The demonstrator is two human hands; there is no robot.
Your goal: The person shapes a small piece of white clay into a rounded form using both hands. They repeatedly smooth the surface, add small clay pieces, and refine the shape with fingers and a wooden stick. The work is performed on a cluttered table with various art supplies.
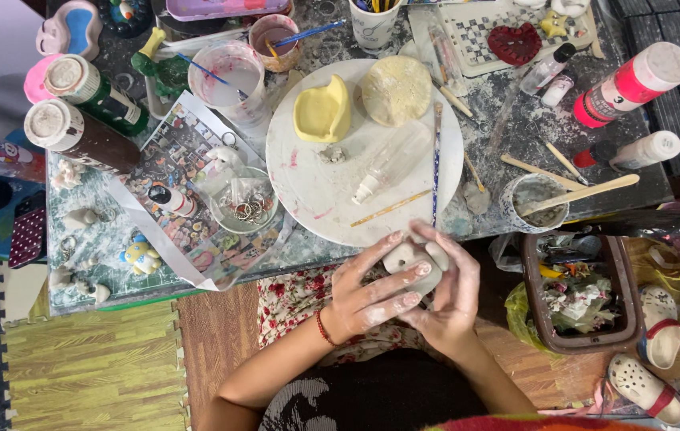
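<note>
Just below the tabletop edge, over the lap, both hands work one small grey clay lump. Left hand wraps it from the left w/ fingers curled across the front; right hand cups it from the right and behind, fingers over the top. Both are clasped on the clay, and both are smeared w/ pale clay residue.

Progress, judged from what lies about: the lump looks rounded and smooth but has no clear final shape, no detail, no paint, so it seems at an early-to-mid shaping stage. Detailing and any colouring look not yet done.

Above the hands sits a round white turntable, marked w/ dabs of colour. On it: a yellow sponge-like mould, a flat pale disc, a clear squeeze bottle lying on its side, a tiny grey scrap, a thin brush and a wooden stick. All apart from the hands.

Right of the turntable: a small cup w/ a wooden spatula in it, and a pink paint bottle lying down. Left: a water cup w/ a brush, a clear bowl of metal rings, two capped paint bottles. A brown bin of scraps stands on the floor at right.
</note>
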